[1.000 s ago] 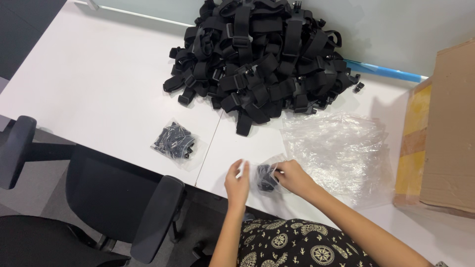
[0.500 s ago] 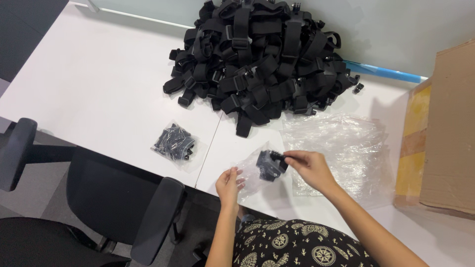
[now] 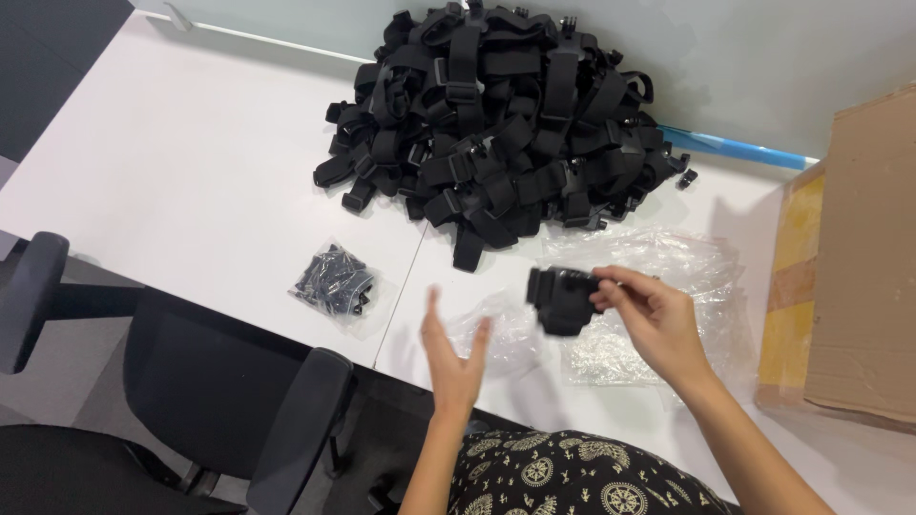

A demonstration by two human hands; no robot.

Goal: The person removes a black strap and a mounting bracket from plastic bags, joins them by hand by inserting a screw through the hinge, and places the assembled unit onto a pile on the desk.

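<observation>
The black strap bundle (image 3: pixel 561 298) is a small, folded piece of webbing with a plastic part; it is held above the white table, pinched at its right edge, and it looks a little blurred. The small clear bag (image 3: pixel 496 336) is crumpled and transparent; it lies just left of and below the bundle, near the table's front edge.

Left hand (image 3: pixel 456 355) motion-blurred; cardboard box (image 3: pixel 859 257) cut off right.

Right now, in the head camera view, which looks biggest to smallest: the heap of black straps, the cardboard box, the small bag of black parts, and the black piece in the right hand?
1. Heap of black straps
2. Cardboard box, partly out of frame
3. Small bag of black parts
4. Black piece; held nearer the camera, so nearly level with the bag.
</observation>
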